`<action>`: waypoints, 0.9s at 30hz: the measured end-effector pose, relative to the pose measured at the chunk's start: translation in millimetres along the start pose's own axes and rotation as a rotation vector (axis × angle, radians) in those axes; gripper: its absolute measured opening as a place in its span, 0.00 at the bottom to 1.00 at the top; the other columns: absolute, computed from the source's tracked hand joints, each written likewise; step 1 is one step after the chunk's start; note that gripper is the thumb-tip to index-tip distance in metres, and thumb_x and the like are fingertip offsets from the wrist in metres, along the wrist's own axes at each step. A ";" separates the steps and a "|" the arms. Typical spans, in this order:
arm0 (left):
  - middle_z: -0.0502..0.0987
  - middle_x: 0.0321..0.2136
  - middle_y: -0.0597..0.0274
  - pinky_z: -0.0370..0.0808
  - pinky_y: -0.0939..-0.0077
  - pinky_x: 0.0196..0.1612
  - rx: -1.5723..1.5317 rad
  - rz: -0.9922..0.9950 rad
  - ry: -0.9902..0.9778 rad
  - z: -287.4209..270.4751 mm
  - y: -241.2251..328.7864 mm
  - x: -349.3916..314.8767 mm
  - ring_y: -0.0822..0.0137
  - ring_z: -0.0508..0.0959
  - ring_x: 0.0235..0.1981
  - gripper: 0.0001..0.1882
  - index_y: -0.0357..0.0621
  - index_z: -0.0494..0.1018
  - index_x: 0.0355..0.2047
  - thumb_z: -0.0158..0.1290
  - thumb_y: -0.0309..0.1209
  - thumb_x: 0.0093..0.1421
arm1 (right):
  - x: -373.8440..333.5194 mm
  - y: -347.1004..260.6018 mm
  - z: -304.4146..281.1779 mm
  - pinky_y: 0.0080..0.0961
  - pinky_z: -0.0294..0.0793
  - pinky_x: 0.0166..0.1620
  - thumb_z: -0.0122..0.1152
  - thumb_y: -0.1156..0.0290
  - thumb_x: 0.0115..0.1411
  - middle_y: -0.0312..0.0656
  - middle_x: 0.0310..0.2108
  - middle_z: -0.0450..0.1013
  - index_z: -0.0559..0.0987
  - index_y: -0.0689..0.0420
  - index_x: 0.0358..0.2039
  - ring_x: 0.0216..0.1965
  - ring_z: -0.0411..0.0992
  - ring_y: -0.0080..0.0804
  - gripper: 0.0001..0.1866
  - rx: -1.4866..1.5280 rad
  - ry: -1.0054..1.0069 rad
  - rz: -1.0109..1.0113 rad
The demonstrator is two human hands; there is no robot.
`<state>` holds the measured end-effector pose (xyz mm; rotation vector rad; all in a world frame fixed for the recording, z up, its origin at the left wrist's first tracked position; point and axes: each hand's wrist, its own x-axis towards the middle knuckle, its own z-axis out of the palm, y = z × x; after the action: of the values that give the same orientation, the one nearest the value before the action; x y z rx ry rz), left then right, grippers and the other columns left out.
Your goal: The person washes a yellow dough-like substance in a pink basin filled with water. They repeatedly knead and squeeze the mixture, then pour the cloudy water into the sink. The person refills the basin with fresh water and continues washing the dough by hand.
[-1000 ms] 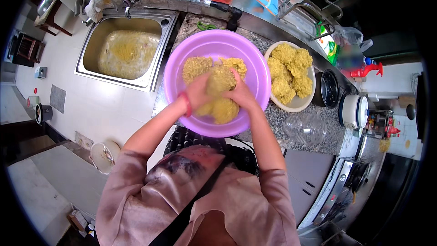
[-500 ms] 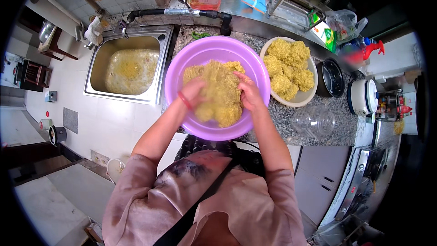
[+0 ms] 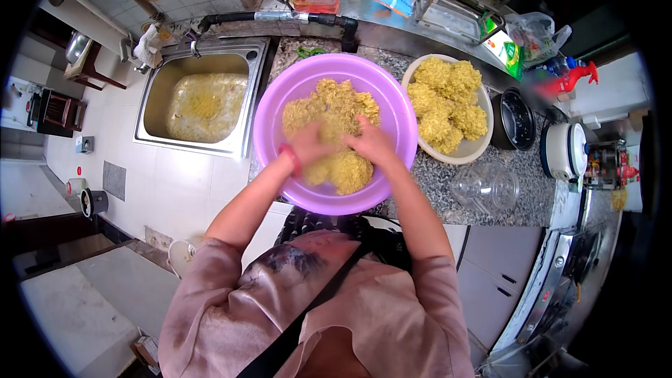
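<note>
Here, the yellow food (image 3: 339, 101) is lying in heaped clumps inside a purple basin (image 3: 395, 108), mostly toward the middle and left edge, with one clump sitting nearer the front edge. The left hand (image 3: 311, 145), wearing a red band (image 3: 289, 159) at its wrist, is reaching in over the front left edge; its fingers are spreading open above the middle of the food, though blur is hiding whether they are touching it. The right hand (image 3: 371, 145) is reaching in over the front right edge, loosely open, thumb and forefinger standing apart; I cannot tell whether its fingertips are pressing the food. The front clump is lying between both wrists. Beyond the basin's right edge, a pale bowl (image 3: 470, 151) of more yellow clumps (image 3: 448, 98) is standing on the counter (image 3: 535, 199).
</note>
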<state>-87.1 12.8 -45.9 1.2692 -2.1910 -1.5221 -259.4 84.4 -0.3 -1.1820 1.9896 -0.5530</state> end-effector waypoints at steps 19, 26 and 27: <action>0.67 0.49 0.49 0.64 0.57 0.52 -1.242 -0.569 0.386 -18.0 4.2 2.0 0.54 0.69 0.49 0.26 0.41 0.62 0.52 0.37 0.46 0.62 | 72.5 -38.4 46.3 0.29 0.65 0.53 0.60 0.73 0.43 0.52 0.50 0.66 0.63 0.58 0.56 0.52 0.65 0.39 0.36 0.060 -0.234 -0.298; 0.69 0.48 0.54 0.65 0.54 0.52 -1.333 -0.490 0.187 -20.8 3.5 -6.6 0.57 0.69 0.49 0.26 0.49 0.63 0.53 0.46 0.48 0.58 | 65.7 -67.0 28.4 0.27 0.67 0.49 0.64 0.63 0.38 0.51 0.43 0.70 0.62 0.60 0.56 0.44 0.70 0.39 0.42 0.106 -0.299 -0.215; 0.69 0.48 0.54 0.65 0.55 0.51 -1.304 -0.465 0.192 -25.8 18.0 -16.1 0.57 0.70 0.49 0.26 0.49 0.62 0.53 0.47 0.46 0.57 | 56.1 -67.2 21.0 0.26 0.67 0.48 0.64 0.63 0.39 0.50 0.43 0.71 0.63 0.60 0.55 0.44 0.70 0.37 0.40 0.164 -0.284 -0.187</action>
<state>-72.0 9.0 -14.1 1.2704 -0.4216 -2.1898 -222.5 3.1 10.8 -1.2740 1.5760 -0.5939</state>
